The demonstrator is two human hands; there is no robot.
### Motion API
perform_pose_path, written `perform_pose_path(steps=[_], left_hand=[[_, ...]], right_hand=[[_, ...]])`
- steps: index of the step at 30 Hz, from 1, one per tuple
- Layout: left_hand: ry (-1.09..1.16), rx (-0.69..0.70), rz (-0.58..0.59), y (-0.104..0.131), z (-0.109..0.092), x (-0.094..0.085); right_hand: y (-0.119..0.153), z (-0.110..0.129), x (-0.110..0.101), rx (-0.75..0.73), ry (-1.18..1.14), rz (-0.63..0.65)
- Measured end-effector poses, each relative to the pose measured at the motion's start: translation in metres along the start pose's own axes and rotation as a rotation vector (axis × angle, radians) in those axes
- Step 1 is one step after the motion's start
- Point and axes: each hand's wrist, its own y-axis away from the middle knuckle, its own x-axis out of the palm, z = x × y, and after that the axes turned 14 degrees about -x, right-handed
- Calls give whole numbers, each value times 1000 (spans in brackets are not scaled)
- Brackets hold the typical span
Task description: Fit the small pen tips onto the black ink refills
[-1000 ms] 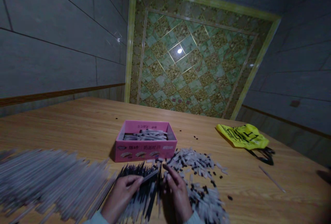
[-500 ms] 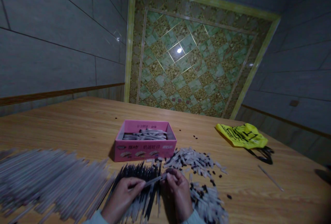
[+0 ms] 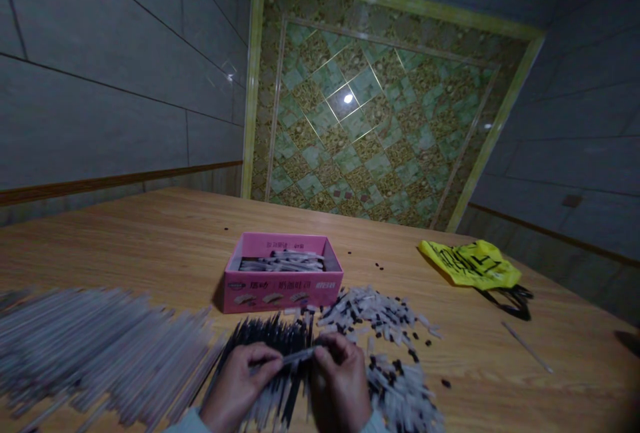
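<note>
Between my two hands is a slim translucent pen, held nearly level and tilted slightly up to the right. My left hand pinches its left end with thumb and forefinger. On the other end, the fingers of my right hand close and hide the tip. Below and behind the hands lies a bundle of dark, pointed pen parts. Beside my right hand are two heaps of short clear caps, a nearer heap and a farther heap, mixed with small black plugs.
A pink box holding several pens stands beyond the hands. Long clear tubes cover the table's left front. To the right lie a yellow bag with black straps and a single thin stick. Tiled walls surround the wooden table.
My right hand's fingers have closed further around the pen's right end, and the pen lies a little flatter. My left hand has shifted slightly right, still pinching.
</note>
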Motion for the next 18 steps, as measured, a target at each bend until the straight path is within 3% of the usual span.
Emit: perform_pose_path(steps=[10,18], left_hand=[[-66,41,-118,1,6,3],[-37,80,-100,1,0,4]], right_hand=[[3,-10,3,68,-13,-31],[2,-15,5,75,-122,-35]])
